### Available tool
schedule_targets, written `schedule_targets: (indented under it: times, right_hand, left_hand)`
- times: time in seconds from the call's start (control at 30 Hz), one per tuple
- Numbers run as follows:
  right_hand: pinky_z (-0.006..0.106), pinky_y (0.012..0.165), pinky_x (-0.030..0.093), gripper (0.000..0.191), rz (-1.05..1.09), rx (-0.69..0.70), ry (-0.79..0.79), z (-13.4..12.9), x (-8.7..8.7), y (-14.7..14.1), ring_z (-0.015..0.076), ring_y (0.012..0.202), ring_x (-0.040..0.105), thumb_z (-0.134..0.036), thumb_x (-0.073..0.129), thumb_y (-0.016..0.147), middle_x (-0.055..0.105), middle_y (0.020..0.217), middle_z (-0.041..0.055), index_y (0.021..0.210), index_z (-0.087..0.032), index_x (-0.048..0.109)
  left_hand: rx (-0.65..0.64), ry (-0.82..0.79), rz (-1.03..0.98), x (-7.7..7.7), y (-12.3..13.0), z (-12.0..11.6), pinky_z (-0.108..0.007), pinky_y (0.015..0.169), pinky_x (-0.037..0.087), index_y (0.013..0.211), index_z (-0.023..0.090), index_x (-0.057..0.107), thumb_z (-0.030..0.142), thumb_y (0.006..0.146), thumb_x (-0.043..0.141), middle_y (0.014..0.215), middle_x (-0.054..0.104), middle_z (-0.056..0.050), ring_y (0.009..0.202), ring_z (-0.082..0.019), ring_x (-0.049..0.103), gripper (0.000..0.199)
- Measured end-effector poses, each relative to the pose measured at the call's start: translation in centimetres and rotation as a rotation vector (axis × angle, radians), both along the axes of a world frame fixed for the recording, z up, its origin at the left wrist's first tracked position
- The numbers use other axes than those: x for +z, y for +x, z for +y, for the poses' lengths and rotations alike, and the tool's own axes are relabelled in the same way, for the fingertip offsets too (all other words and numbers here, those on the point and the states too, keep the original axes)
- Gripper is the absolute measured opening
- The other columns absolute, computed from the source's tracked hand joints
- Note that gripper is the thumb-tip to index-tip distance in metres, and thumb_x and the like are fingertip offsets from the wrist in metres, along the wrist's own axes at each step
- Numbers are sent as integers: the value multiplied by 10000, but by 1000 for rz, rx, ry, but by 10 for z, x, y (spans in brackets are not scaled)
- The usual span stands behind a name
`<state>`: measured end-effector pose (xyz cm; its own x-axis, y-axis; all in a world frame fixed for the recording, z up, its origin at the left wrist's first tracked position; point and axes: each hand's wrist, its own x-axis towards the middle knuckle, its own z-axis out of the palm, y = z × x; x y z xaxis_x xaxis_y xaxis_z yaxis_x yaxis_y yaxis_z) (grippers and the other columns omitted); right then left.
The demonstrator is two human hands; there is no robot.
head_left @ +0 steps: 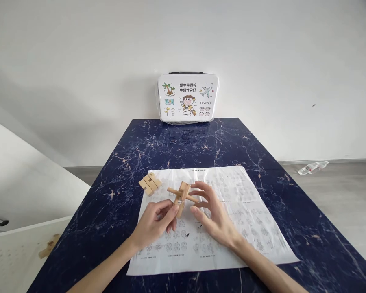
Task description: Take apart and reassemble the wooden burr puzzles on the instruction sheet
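Several light wooden pieces cross each other in a partly joined wooden puzzle above the printed sheet. My left hand pinches its lower left part between thumb and fingers. Curved around its right side is my right hand, fingers apart, the fingertips close to a stick that points right; whether they touch it I cannot tell. To the upper left of my left hand lie several notched wooden pieces, side by side at the sheet's corner. Under both hands is a white instruction sheet with small line drawings.
The sheet lies on a dark blue marbled table. A white printed case in clear wrap stands at the far edge against the wall. Left and lower, a white surface carries another wooden object. A plastic wrapper is on the floor at right.
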<state>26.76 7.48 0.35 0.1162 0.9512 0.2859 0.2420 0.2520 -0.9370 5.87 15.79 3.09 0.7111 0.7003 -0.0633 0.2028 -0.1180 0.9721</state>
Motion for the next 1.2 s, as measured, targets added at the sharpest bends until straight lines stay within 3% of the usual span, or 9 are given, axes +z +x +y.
schedule_targets:
  times: [0.1, 0.2, 0.3, 0.5, 0.63, 0.77, 0.93, 1.07, 1.2]
  right_hand:
    - [527, 1037, 613, 681, 152, 163, -55, -1, 2, 3, 321, 1410, 588, -554, 602, 1055, 500, 1575, 174, 1605, -353, 255]
    - [571, 1039, 592, 695, 191, 262, -106, -1, 3, 5, 310, 1278, 688, -567, 588, 1064, 646, 1404, 167, 1614, -341, 228]
    - [550, 933, 634, 644, 210, 264, -134, 0, 3, 6, 283, 1065, 761, -533, 624, 1055, 732, 1176, 113, 1565, -321, 292]
    - [532, 961, 637, 504, 285, 203, -140, 5, -1, 9, 267, 1043, 773, -494, 604, 1060, 691, 1245, 121, 1475, -307, 387]
    - [554, 978, 634, 606, 18, -27, -65, 7, -9, 8, 302, 1120, 732, -448, 735, 964, 634, 1348, 135, 1467, -311, 427]
    - [610, 1035, 598, 727, -371, -238, 3, 7, -20, 6, 375, 1289, 630, -328, 803, 888, 553, 1468, 159, 1520, -305, 445]
    - [643, 1012, 604, 701, -580, -233, 101, 7, -26, 5, 415, 1350, 566, -276, 821, 877, 568, 1442, 161, 1502, -321, 507]
    - [684, 1051, 567, 653, -593, -197, 167, 6, -17, 3, 432, 1436, 477, -299, 822, 893, 516, 1525, 171, 1471, -301, 519]
    - [642, 1061, 561, 343, -547, -159, 278, 6, -6, 1, 377, 1377, 541, -237, 693, 1004, 614, 1373, 147, 1327, -282, 588]
  left_hand:
    - [-35, 131, 53, -3, 1, -4, -213, 472, 414, 743, 176, 662, 510, 1060, 567, 610, 694, -18, 471, -107, 548, 470]
    - [-77, 210, 75, -6, 1, -7, -207, 452, 367, 746, 177, 667, 467, 1066, 566, 588, 706, -9, 424, -87, 483, 443]
    - [-71, 210, 69, -7, 1, -7, -203, 445, 375, 763, 180, 669, 451, 1066, 576, 587, 717, -8, 423, -92, 513, 417]
    - [56, 170, -3, 1, -2, 0, -219, 503, 487, 756, 179, 672, 463, 1073, 571, 641, 713, -19, 516, -122, 622, 438]
    - [181, 139, -62, 3, -3, 3, -238, 544, 505, 744, 179, 661, 468, 1072, 574, 644, 692, -9, 525, -119, 608, 445]
    - [201, 106, -76, 3, -4, 4, -250, 551, 489, 728, 181, 638, 482, 1076, 552, 631, 673, -2, 513, -115, 584, 468]
    - [175, 74, -66, 2, -4, 5, -255, 554, 493, 711, 182, 631, 502, 1068, 550, 636, 657, -2, 531, -121, 577, 486]
    - [127, 30, -49, 1, -4, 5, -252, 550, 505, 701, 188, 616, 517, 1059, 559, 601, 636, 8, 523, -123, 572, 490]
    - [94, 32, -12, 0, -3, 4, -237, 550, 493, 685, 187, 605, 522, 1053, 572, 573, 640, 6, 514, -122, 587, 499]
